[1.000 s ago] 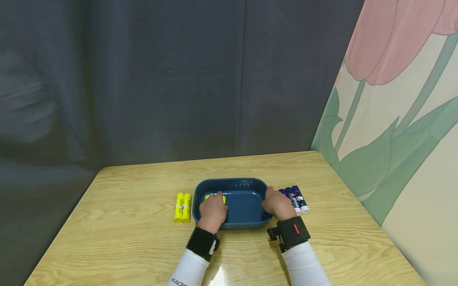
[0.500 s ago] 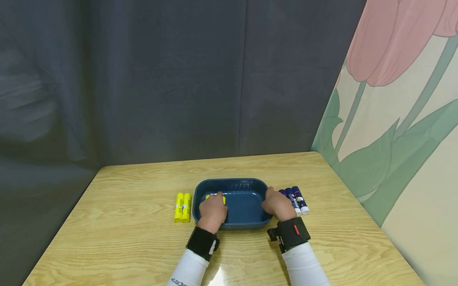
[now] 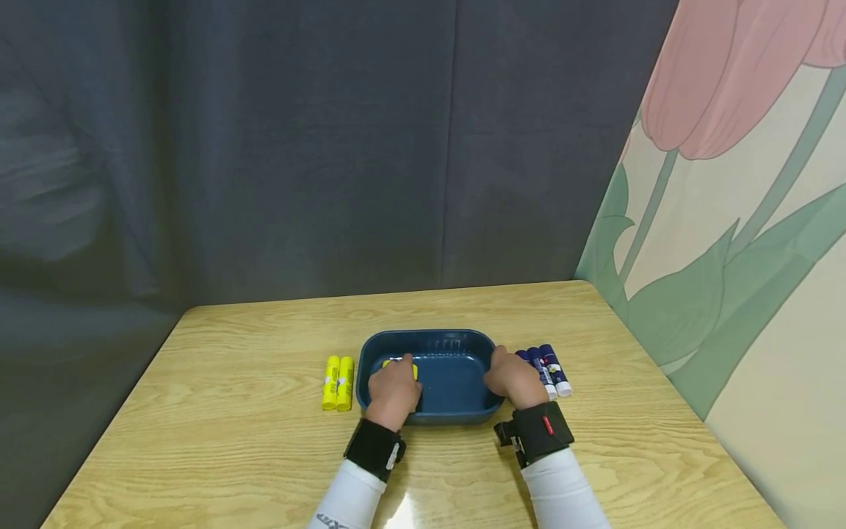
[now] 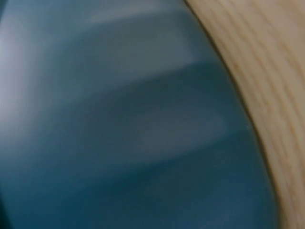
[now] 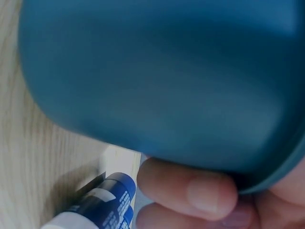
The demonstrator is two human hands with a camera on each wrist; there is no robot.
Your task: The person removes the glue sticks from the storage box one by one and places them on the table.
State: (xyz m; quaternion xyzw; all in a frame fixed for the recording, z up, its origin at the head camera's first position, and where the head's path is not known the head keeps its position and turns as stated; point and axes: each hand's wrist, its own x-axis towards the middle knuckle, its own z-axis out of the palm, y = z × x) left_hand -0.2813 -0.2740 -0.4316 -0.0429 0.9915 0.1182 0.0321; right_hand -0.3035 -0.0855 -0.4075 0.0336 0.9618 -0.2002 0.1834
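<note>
A dark blue plastic tray point(image 3: 456, 386) stands on the table, and its outer wall point(image 4: 143, 119) fills most of the left wrist view. Inside its left part, my left hand point(image 3: 393, 386) holds a yellow glue stick point(image 3: 416, 372), mostly covered by the fingers. My right hand point(image 3: 515, 375) grips the tray's right rim; the right wrist view has curled fingers point(image 5: 200, 191) against the outer wall. Two yellow glue sticks point(image 3: 338, 383) lie side by side left of the tray. Blue glue sticks with white ends point(image 3: 555, 369) lie just right of my right hand.
The wooden table point(image 3: 231, 426) ends at a dark curtain point(image 3: 317, 162) behind. A wall painted with tulips point(image 3: 747, 242) borders its right side. Both wrists wear black straps point(image 3: 537, 433).
My left hand has shifted very slightly to the right with the yellow glue stick inside the tray. The right hand and the tray look unmoved.
</note>
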